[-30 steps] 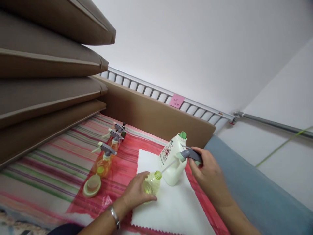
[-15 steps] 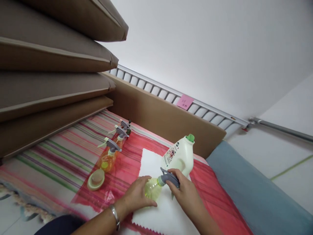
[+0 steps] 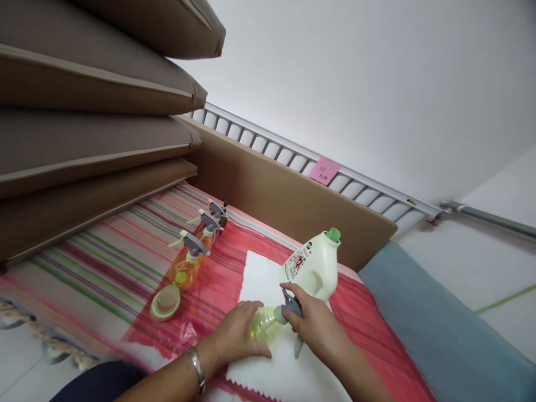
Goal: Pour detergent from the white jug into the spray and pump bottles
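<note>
My left hand is wrapped round a small clear bottle of yellow-green liquid standing on a white cloth. My right hand grips the grey spray head, which sits on the bottle's neck, its pale trigger hanging down below my fingers. A white jug with a green cap stands just behind my right hand on the cloth.
Three orange spray bottles stand in a row at the left on a red plastic sheet, with a pale round lid in front of them. Brown cushions are stacked at left. A brown board and a white rail run behind.
My right hand brought the spray head down from beside the jug and set it onto the bottle's neck, then turned on it. The left hand kept hold of the bottle.
</note>
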{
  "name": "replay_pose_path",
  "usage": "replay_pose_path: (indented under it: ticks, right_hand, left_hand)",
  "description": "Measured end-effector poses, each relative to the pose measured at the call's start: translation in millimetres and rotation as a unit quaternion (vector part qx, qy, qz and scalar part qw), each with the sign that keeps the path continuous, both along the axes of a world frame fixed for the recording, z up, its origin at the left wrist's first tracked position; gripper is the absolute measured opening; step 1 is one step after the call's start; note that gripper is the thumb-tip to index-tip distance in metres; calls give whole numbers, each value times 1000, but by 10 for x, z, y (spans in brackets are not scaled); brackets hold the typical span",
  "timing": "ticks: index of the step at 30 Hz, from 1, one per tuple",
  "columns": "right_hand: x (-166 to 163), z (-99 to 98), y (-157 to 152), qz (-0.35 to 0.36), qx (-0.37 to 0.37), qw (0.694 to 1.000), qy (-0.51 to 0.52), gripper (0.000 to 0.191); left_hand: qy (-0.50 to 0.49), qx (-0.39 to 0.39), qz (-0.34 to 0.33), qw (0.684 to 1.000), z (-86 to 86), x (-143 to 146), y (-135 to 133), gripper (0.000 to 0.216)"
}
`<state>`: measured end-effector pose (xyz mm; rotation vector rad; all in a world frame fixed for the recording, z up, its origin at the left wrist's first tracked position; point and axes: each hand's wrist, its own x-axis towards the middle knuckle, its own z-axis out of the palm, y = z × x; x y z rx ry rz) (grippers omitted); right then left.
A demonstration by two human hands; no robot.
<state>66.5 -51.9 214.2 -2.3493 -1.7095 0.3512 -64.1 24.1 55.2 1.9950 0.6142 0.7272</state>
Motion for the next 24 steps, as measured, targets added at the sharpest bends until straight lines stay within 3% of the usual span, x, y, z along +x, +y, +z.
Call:
replay_pose_path:
  ticks: [4, 9, 11, 17, 24]
  right_hand:
    - [15, 77, -7, -2, 16, 997, 74, 47]
    - [326, 170, -74, -45, 88, 972, 214, 49]
    - [452, 73, -111, -47, 88, 957, 274, 46]
    - [452, -301, -126, 61, 60, 891, 446, 46]
    - [336, -359, -15, 79, 68, 891, 443, 46]
  left_hand:
    - [-4, -8, 2, 1000, -14, -3, 12, 94]
    - [-6, -25, -1, 1000, -22, -12, 26, 93]
    - [-5, -28, -2, 1000, -36, -12, 34, 95]
    - [-6, -39, -6, 999, -77, 2, 64, 96]
    - [-12, -47, -18, 999, -37, -8, 75, 93]
